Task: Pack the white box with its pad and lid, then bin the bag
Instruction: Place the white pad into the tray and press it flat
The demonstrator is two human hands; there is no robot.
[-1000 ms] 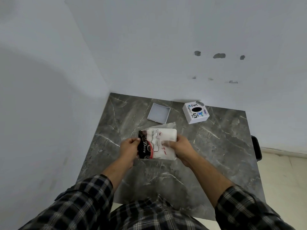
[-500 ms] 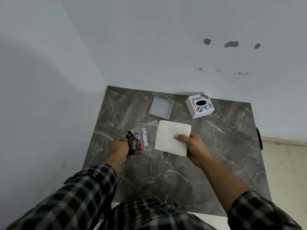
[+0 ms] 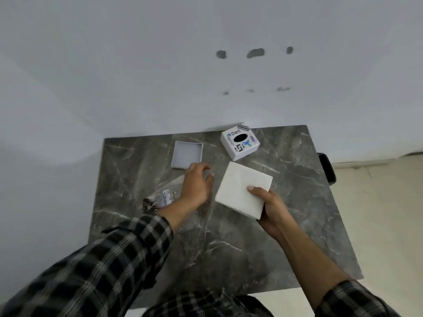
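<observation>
On the counter (image 3: 229,248), our right hand (image 3: 272,211) pinches the box (image 3: 242,188) by one corner; it could slip. Our left hand (image 3: 196,184) curls over the clear bag (image 3: 164,195), maybe holding it.

Grey marble table (image 3: 240,259), pitted white wall (image 3: 160,65)

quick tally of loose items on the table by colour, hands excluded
White: 3 - white box, open tray, printed bin cube
Clear with print: 1 - crumpled bag
Total: 4
</observation>
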